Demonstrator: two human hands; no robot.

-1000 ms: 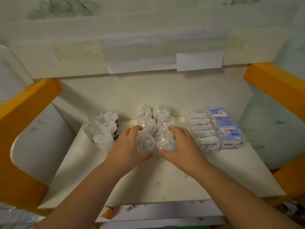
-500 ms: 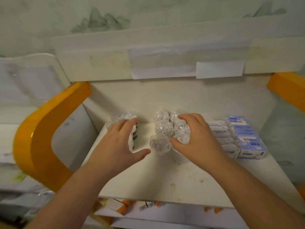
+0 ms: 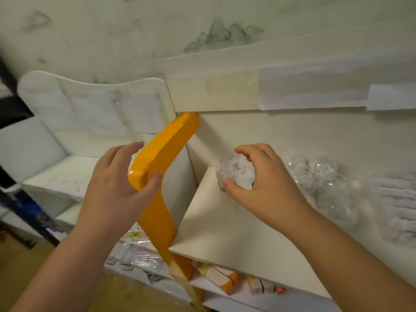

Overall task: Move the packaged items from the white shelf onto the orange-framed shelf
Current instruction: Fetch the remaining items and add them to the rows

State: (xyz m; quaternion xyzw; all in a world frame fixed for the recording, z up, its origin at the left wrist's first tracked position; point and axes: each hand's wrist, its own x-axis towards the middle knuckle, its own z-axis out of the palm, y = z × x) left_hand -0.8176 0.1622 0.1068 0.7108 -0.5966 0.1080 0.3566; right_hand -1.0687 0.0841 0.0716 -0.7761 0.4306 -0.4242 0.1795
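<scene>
The orange-framed shelf [image 3: 236, 224] carries the goods on its pale board. Just right of the orange side frame [image 3: 162, 167], near the back wall, sits a clear plastic pack of white items [image 3: 236, 172]; its contents are too blurred to identify. The right hand [image 3: 258, 183] rests over this pack, fingers curled around its top and thumb against its near side, grasping it. Further right of the frame lies a cluster of similar clear packs [image 3: 319, 181], and beyond them blurred blue-and-white packets [image 3: 398, 199] at the picture's edge.

The left hand [image 3: 119, 183] is on the far side of the orange frame, fingers spread and relaxed, holding nothing; its thumb overlaps the frame's bend. Left of the frame stands the white shelf [image 3: 67, 176], its upper board bare where visible. Below the frame's foot, small packaged items [image 3: 135, 255] lie on lower boards. White paper sheets [image 3: 315, 86] hang on the panel above.
</scene>
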